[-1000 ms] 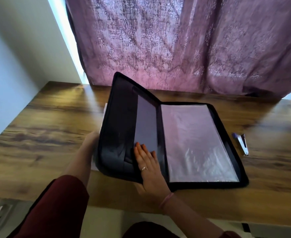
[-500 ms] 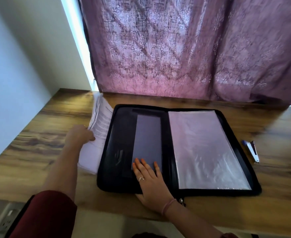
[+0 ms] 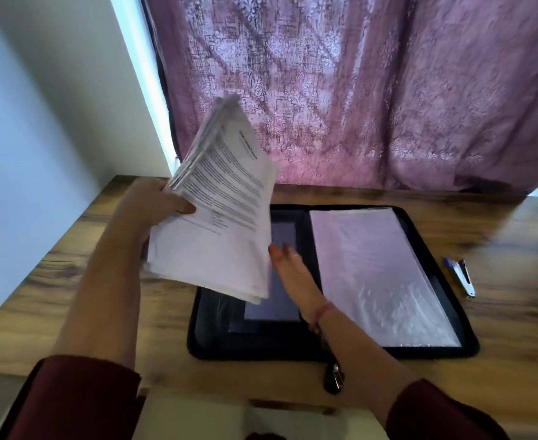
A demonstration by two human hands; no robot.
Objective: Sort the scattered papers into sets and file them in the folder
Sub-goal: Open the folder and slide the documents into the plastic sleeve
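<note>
One thick stack of papers (image 3: 220, 217) is now up in the air, where half a second ago it lay on the wooden desk (image 3: 55, 281) beside the folder (image 3: 436, 352). The left hand (image 3: 148, 206) grips its left edge, thumb curled over the top sheet, fingers hidden underneath, and holds it tilted above the folder's left half. The right hand (image 3: 293, 271) has slid further up that left panel; its fingers, mostly hidden behind the sheets, look fairly straight and lie flat on the panel.

The folder is a black zip-round case, lying open and flat, with rounded corners and a zip pull (image 3: 334, 377) hanging at the near edge. Its right half carries glossy, crinkled clear plastic sleeves (image 3: 382, 274); its left holds a dull grey rectangular pocket. The top sheet is white with printed paragraphs, too blurred to read. A small metal stapler (image 3: 462, 277) with a blue end lies well right of the folder. Behind, a mauve patterned curtain (image 3: 356, 90) hangs in soft folds.
</note>
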